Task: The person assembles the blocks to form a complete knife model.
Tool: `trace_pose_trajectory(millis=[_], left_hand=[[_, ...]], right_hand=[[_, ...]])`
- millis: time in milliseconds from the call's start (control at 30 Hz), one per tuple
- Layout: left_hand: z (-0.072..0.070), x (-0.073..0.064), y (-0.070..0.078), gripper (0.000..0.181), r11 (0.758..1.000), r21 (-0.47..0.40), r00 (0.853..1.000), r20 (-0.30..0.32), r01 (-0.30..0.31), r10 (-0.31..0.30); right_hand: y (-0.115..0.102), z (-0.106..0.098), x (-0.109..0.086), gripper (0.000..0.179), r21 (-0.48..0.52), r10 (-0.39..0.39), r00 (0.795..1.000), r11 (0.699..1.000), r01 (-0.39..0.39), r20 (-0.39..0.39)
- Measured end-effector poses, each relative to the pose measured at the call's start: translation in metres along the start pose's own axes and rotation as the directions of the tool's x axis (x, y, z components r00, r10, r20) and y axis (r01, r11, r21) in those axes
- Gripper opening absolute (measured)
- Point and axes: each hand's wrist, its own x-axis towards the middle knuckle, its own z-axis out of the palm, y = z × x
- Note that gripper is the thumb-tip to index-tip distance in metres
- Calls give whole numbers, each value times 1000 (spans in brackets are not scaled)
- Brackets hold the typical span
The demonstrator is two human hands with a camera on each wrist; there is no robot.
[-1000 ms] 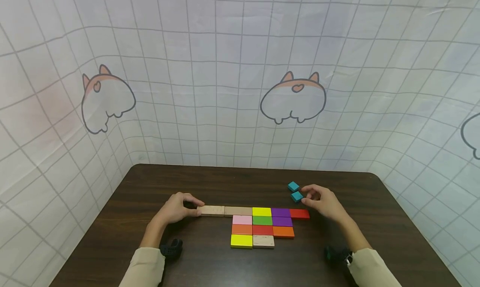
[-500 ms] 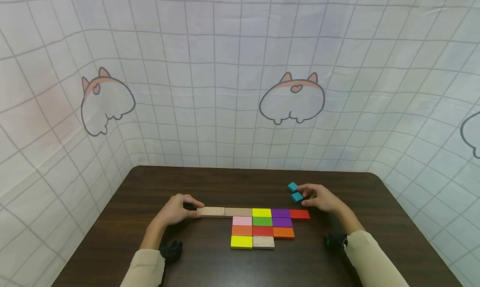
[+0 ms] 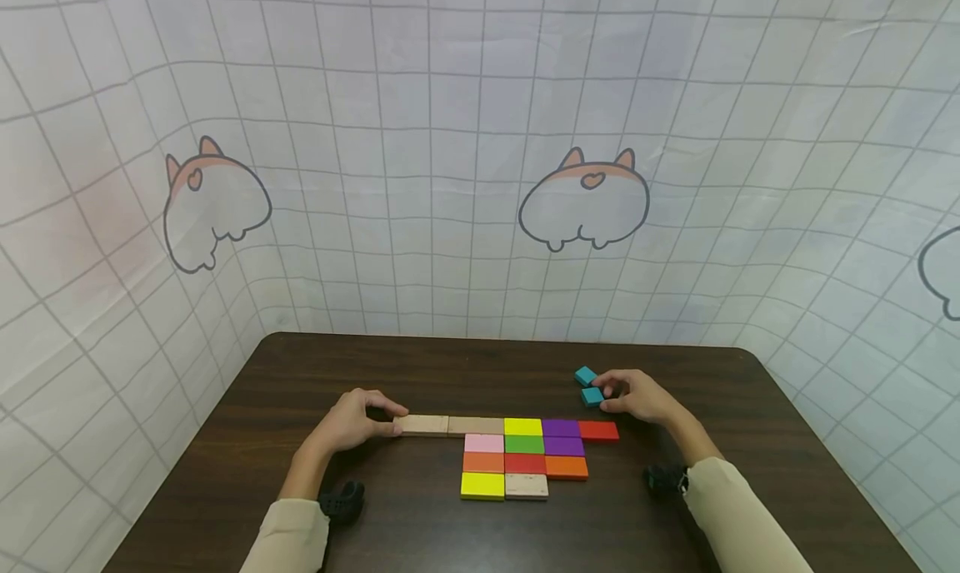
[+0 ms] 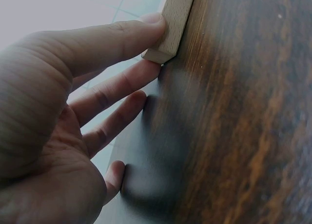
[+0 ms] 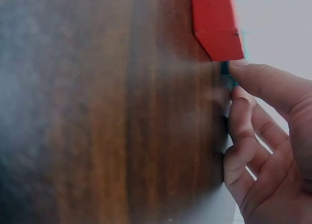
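Observation:
My left hand (image 3: pixel 348 421) pinches the left end of a plain wooden block (image 3: pixel 422 426), the outermost piece of a flat row. In the left wrist view the thumb lies on the side of that wooden block (image 4: pixel 176 21), with the lower fingers spread toward the table. On the far right, my right hand (image 3: pixel 639 396) holds the nearer teal block (image 3: pixel 591 397) between thumb and index finger. A second teal block (image 3: pixel 585 376) lies just behind it. From the right wrist, only slivers of teal show past the red block (image 5: pixel 217 29) and the fingers.
Flat coloured blocks lie edge to edge: a pink block (image 3: pixel 483 443), a green block (image 3: pixel 523 444), a purple block (image 3: pixel 563 446), a yellow block (image 3: pixel 482 486) and several others. A red block (image 3: pixel 597 430) ends the top row. A grid-patterned curtain (image 3: pixel 420 248) surrounds the dark table (image 3: pixel 360 548).
My right hand has shifted a little left, its fingers closing in on the nearer teal block, which has turned straighter. The left hand stays at the wooden block's end.

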Motion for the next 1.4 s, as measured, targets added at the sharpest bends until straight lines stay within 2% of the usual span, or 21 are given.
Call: trace_pose_trajectory(millis=[267, 533, 833, 1167, 1400], left_hand=[[1, 1, -1, 20, 1000, -9, 1000, 1, -5, 5], [2, 1, -1, 20, 1000, -6, 1000, 1, -3, 3], [0, 1, -1, 20, 1000, 5, 1000, -6, -20, 20], [0, 1, -1, 20, 1000, 11, 1000, -3, -25, 25], [0, 1, 0, 20, 1000, 11, 1000, 1, -19, 19]], right_hand=[[3, 2, -4, 30, 23, 19, 998, 1000, -18, -53], [6, -5, -14, 37, 85, 32, 997, 996, -26, -77], [3, -15, -31, 38, 96, 59, 991, 994, -48, -120], [-11, -23, -62, 38, 81, 34, 993, 996, -24, -117], [-19, -19, -83, 35, 83, -9, 998, 996, 14, -63]])
